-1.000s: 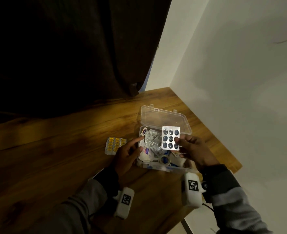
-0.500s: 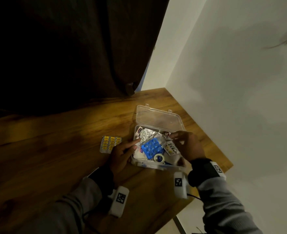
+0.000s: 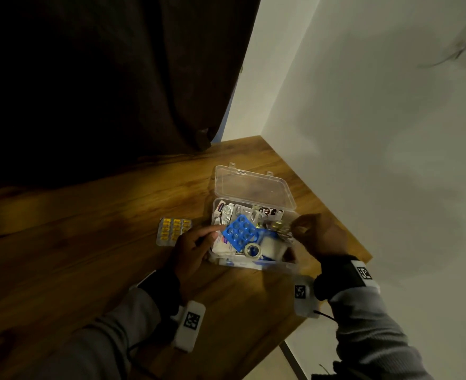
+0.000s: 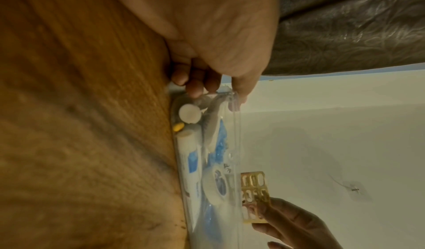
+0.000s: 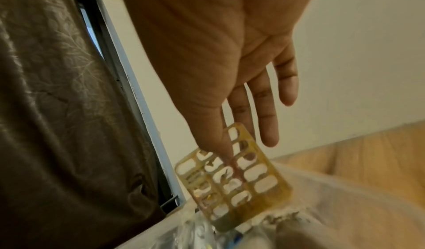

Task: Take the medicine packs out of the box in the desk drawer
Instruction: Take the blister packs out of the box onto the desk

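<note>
- Right wrist view: the right hand pinches an amber pill pack just above the box.
- The left hand curls on the box's left edge.
- A yellow pack lies left of it, the likely drop spot.

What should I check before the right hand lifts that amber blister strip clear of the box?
1. Hold on the amber blister strip: right hand pinches it between thumb and fingers. Ok.
2. Strip free of the other contents: its lower edge dips among packs, contact unclear. Cannot tell.
3. Clear box steadied: left hand holds its near left corner. Ok.
4. Lid out of the way: folded back open. Ok.
5. Place to set it: bare desk beside the yellow pill pack already out. Ok.
6. Packs left inside: blue blister pack and others remain. Not ok.
</note>
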Motion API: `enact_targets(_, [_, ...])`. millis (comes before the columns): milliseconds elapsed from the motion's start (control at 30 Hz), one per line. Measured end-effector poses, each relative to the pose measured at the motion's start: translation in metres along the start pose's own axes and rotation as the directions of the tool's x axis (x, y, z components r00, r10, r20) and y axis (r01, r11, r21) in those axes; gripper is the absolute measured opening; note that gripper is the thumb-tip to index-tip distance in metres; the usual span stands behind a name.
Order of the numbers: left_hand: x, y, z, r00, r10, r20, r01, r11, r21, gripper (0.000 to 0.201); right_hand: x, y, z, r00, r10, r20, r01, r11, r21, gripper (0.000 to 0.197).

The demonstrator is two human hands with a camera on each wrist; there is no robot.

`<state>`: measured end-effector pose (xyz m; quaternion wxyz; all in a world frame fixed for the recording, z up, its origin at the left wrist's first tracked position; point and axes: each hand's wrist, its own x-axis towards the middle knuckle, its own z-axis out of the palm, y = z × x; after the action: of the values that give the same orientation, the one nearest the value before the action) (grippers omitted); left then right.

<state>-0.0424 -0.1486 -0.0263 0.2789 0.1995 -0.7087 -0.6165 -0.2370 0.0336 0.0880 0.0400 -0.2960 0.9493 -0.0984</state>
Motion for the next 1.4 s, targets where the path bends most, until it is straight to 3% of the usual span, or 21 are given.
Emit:
enact_targets(100, [0.001, -0.001, 0.001, 1.0, -0.003, 0.015, 0.003, 1.0, 0.004, 0.034, -0.007, -0.006, -0.015, 0.994, -0.004, -0.112, 0.004, 1.0, 0.002, 0.016])
enact_targets(200, [0.001, -0.001, 0.001, 0.999, 0.009, 0.031, -0.009, 1.0, -0.014, 0.027, -0.009, -0.029, -0.015, 0.964, -0.117, -0.241, 0.146, 0.983, 0.108, 0.015])
enact_targets(267, [0.0, -0.001, 0.0, 0.999, -0.008, 0.036, 0.01, 0.999, -0.047, 0.03, -0.008, -0.049, -0.003, 0.939, -0.2, -0.28, 0.232, 0.969, 0.086, 0.014])
enact_targets(400, [-0.001, -0.003, -0.001, 0.998, -0.033, 0.046, 0.034, 0.999, -0.017, 0.034, -0.01, -0.07, 0.027, 0.928, -0.366, -0.066, 0.359, 0.928, -0.099, 0.02])
enact_targets(467, [-0.001, -0.004, -0.001, 0.999, -0.028, 0.044, 0.028, 1.0, -0.002, 0.033, -0.01, -0.068, 0.034, 0.926, -0.368, 0.086, 0.371, 0.928, -0.03, 0.025])
enact_targets(567, [-0.001, -0.002, -0.001, 0.998, -0.05, 0.042, 0.05, 0.999, 0.001, 0.033, -0.013, -0.057, 0.033, 0.878, -0.422, 0.226, 0.39, 0.904, 0.175, 0.034])
enact_targets(633, [-0.001, -0.001, 0.0, 0.998, -0.055, 0.043, 0.055, 0.998, 0.001, 0.033, -0.014, -0.044, 0.028, 0.895, -0.407, 0.184, 0.353, 0.897, 0.265, 0.027])
enact_targets(767, [0.0, 0.0, 0.001, 0.998, -0.058, 0.04, 0.057, 0.998, 0.012, 0.032, -0.001, -0.01, 0.016, 0.988, -0.155, 0.011, 0.148, 0.963, 0.225, 0.015])
enact_targets(867, [0.0, -0.001, 0.001, 0.998, -0.043, 0.037, 0.043, 0.999, -0.002, 0.032, 0.014, 0.003, 0.018, 0.995, -0.073, 0.063, 0.068, 0.993, 0.092, 0.016])
enact_targets(933, [-0.001, -0.002, 0.0, 0.999, -0.034, 0.04, 0.034, 0.999, -0.015, 0.031, 0.022, 0.004, 0.021, 0.991, -0.098, 0.096, 0.096, 0.995, 0.022, 0.017])
enact_targets(1033, [-0.001, -0.002, 0.0, 0.999, -0.025, 0.044, 0.026, 0.999, -0.031, 0.037, 0.029, -0.011, 0.025, 0.96, -0.197, 0.197, 0.192, 0.98, 0.049, 0.017])
enact_targets(1200, [0.0, -0.001, 0.0, 0.997, -0.046, 0.055, 0.047, 0.999, -0.026, 0.029, 0.039, -0.032, 0.027, 0.848, -0.271, 0.455, 0.338, 0.938, -0.072, 0.037])
enact_targets(1400, [-0.002, 0.007, 0.002, 0.998, -0.046, 0.045, 0.045, 0.999, 0.006, 0.03, 0.048, -0.04, 0.022, 0.807, -0.241, 0.54, 0.303, 0.953, -0.028, 0.039])
